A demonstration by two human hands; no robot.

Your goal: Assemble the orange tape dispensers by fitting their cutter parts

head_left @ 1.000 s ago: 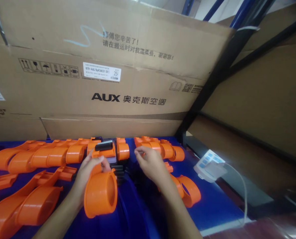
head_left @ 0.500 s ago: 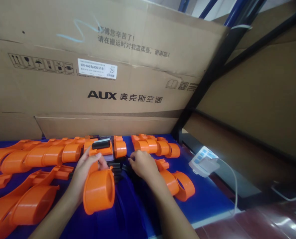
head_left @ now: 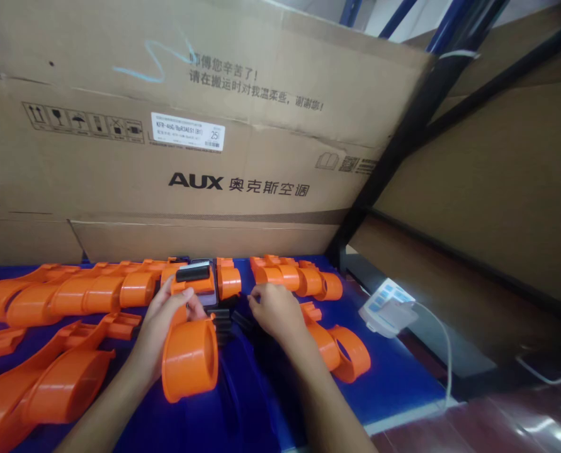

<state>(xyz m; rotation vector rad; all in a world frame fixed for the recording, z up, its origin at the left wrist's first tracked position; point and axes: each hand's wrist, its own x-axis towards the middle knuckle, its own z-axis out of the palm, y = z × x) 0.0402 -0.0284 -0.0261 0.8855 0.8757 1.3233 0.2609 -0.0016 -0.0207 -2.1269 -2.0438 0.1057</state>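
My left hand (head_left: 160,321) is closed around an orange plastic tape dispenser (head_left: 190,362). Its round tape hub hangs toward me, while a black roller (head_left: 192,272) and a toothed strip show at its far end. To the right, my right hand (head_left: 277,311) hovers over the blue work surface with curled fingers. The fingertips are bunched together, and whatever they may hold is hidden. Several loose black cylindrical pieces (head_left: 221,319) lie between the two hands.
Orange dispenser bodies (head_left: 67,296) line the left side of the blue surface (head_left: 308,377), with more (head_left: 351,352) at right. A large cardboard box (head_left: 242,138) walls off the back. Beside a black metal post (head_left: 374,182), a white power strip (head_left: 386,308) trails its cable.
My right hand has shifted slightly away from the black pieces, uncovering more of them. My left hand keeps the dispenser almost still. The view has moved a little.
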